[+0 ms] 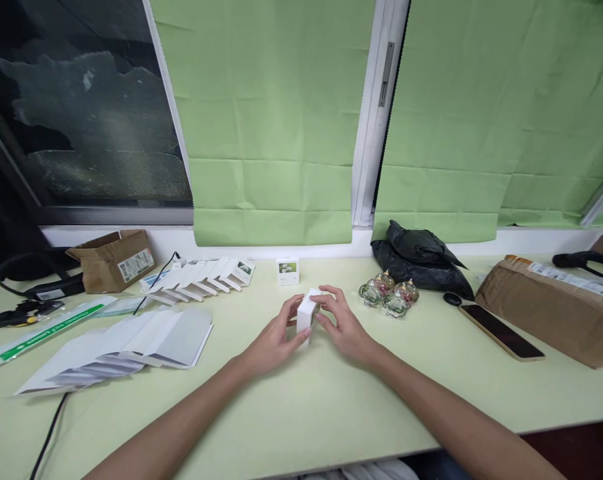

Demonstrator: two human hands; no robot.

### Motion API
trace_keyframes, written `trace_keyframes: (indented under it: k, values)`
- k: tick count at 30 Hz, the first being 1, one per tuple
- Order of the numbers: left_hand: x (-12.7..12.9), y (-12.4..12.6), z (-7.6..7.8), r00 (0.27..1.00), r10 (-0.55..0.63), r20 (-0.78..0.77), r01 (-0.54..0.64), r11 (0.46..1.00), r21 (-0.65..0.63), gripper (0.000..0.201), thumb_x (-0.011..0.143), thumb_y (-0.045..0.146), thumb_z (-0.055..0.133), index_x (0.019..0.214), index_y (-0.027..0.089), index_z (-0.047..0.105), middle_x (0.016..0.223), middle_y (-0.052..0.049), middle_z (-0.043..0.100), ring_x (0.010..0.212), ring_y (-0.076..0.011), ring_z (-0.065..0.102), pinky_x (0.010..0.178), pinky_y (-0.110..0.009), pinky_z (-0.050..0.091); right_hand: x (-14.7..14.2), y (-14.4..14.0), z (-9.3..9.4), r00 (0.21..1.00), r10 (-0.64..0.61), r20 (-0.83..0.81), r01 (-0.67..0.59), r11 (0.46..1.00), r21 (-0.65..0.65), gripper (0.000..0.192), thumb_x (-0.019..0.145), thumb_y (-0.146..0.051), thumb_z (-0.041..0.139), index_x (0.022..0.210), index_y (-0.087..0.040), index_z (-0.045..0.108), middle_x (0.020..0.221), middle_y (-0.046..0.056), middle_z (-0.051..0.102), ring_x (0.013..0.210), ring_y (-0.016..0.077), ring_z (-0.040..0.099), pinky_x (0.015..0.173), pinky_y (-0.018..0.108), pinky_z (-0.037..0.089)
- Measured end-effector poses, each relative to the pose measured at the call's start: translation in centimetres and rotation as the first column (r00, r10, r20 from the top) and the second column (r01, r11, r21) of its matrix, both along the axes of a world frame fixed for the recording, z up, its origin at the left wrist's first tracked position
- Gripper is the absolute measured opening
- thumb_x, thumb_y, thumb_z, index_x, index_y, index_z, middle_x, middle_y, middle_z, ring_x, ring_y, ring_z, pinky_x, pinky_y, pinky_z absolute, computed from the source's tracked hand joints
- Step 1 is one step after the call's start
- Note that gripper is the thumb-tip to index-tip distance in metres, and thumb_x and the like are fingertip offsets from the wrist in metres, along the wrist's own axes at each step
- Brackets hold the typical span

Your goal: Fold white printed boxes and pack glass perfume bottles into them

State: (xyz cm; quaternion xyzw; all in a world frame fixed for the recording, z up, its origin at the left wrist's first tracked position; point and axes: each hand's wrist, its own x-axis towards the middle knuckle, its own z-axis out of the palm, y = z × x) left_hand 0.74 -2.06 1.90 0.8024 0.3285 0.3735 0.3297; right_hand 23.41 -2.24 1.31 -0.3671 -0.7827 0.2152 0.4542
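Observation:
A small white box (307, 313) stands on the pale green table (301, 393), held between both my hands. My left hand (274, 340) grips its left and lower side; my right hand (342, 323) presses on its right side and top with fingers curled over it. Behind it stands another small white box (287, 271) with a green picture on its front. Three small glass ornaments (389, 295) sit just right of my right hand.
Flat white box blanks lie fanned out at left (131, 343) and behind (201, 277). A brown carton (114, 259), headphones (29, 273) and cables sit far left. A black bag (416, 260), a phone (501, 331) and a brown parcel (551, 307) lie right.

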Motion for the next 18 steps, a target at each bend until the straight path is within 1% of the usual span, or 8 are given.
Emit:
trace_keyframes:
  k: [2, 4, 6, 8, 10, 12, 15, 18]
  values:
    - [0.0, 0.2, -0.4, 0.997, 0.073, -0.006, -0.073, 0.997, 0.009, 0.061, 0.097, 0.047, 0.062, 0.150, 0.030, 0.038, 0.149, -0.010, 0.052, 0.125, -0.0265, 0.059, 0.107, -0.044, 0.050, -0.1, 0.0, -0.2, 1.000, -0.009, -0.008, 0.009, 1.000, -0.004, 0.037, 0.104, -0.035, 0.049, 0.142, -0.033, 0.050, 0.152, 0.008, 0.039, 0.130, 0.0236, 0.053, 0.111, 0.045, 0.048]
    - [-0.1, 0.4, -0.7, 0.989, 0.146, -0.029, -0.146, 0.989, 0.020, 0.052, 0.098, 0.046, 0.060, 0.144, 0.028, 0.042, 0.138, -0.010, 0.058, 0.113, -0.0244, 0.062, 0.098, -0.041, 0.052, -0.1, 0.1, -0.5, 0.998, -0.064, -0.030, 0.064, 0.998, -0.014, 0.043, 0.102, -0.036, 0.053, 0.145, -0.031, 0.046, 0.142, 0.009, 0.048, 0.123, 0.0241, 0.055, 0.108, 0.046, 0.049]
    - [-0.2, 0.7, -0.9, 0.980, 0.196, -0.043, -0.193, 0.980, 0.057, 0.048, 0.099, 0.043, 0.058, 0.142, 0.027, 0.042, 0.131, -0.009, 0.061, 0.108, -0.0231, 0.061, 0.092, -0.039, 0.050, -0.1, 0.4, -0.8, 0.990, -0.131, -0.058, 0.128, 0.991, -0.049, 0.050, 0.099, -0.037, 0.058, 0.146, -0.029, 0.043, 0.130, 0.009, 0.055, 0.113, 0.0240, 0.057, 0.104, 0.046, 0.050]
    - [-0.3, 0.9, -0.9, 0.976, 0.213, -0.045, -0.208, 0.974, 0.092, 0.048, 0.099, 0.040, 0.058, 0.143, 0.027, 0.042, 0.131, -0.009, 0.060, 0.108, -0.0226, 0.060, 0.091, -0.037, 0.049, -0.1, 0.6, -1.0, 0.984, -0.159, -0.077, 0.152, 0.985, -0.081, 0.054, 0.096, -0.037, 0.063, 0.146, -0.028, 0.043, 0.126, 0.009, 0.057, 0.108, 0.0238, 0.057, 0.102, 0.046, 0.050]
    - [-0.3, 0.9, -0.8, 0.977, 0.208, -0.045, -0.203, 0.975, 0.091, 0.051, 0.098, 0.038, 0.059, 0.144, 0.028, 0.041, 0.134, -0.008, 0.059, 0.110, -0.0222, 0.059, 0.089, -0.035, 0.048, -0.2, 0.8, -1.2, 0.987, -0.134, -0.092, 0.125, 0.987, -0.097, 0.056, 0.094, -0.035, 0.064, 0.145, -0.028, 0.043, 0.128, 0.009, 0.057, 0.111, 0.0238, 0.057, 0.104, 0.046, 0.049]
    - [-0.4, 1.0, -0.8, 0.979, 0.200, -0.040, -0.197, 0.978, 0.066, 0.052, 0.098, 0.038, 0.060, 0.145, 0.027, 0.041, 0.135, -0.008, 0.059, 0.109, -0.0219, 0.059, 0.088, -0.035, 0.048, -0.3, 0.8, -1.3, 0.991, -0.081, -0.110, 0.067, 0.990, -0.123, 0.057, 0.094, -0.033, 0.064, 0.146, -0.028, 0.041, 0.131, 0.008, 0.057, 0.115, 0.0235, 0.058, 0.105, 0.045, 0.048]
    - [-0.4, 1.2, -0.9, 0.982, 0.187, -0.031, -0.187, 0.982, 0.021, 0.047, 0.097, 0.040, 0.061, 0.140, 0.026, 0.049, 0.131, -0.008, 0.062, 0.106, -0.0223, 0.060, 0.087, -0.035, 0.049, -0.4, 0.6, -1.1, 0.991, -0.001, -0.132, -0.024, 0.983, -0.182, 0.056, 0.095, -0.031, 0.063, 0.145, -0.029, 0.039, 0.131, 0.007, 0.060, 0.118, 0.0227, 0.059, 0.105, 0.043, 0.048]
    - [-0.5, 1.5, -1.0, 0.984, 0.174, -0.036, -0.175, 0.984, -0.021, 0.040, 0.097, 0.043, 0.061, 0.132, 0.025, 0.056, 0.125, -0.008, 0.065, 0.105, -0.0230, 0.061, 0.085, -0.035, 0.050, -0.2, 0.6, -0.8, 0.990, 0.031, -0.136, -0.060, 0.975, -0.216, 0.051, 0.096, -0.032, 0.062, 0.142, -0.028, 0.042, 0.129, 0.006, 0.063, 0.114, 0.0221, 0.061, 0.101, 0.041, 0.049]
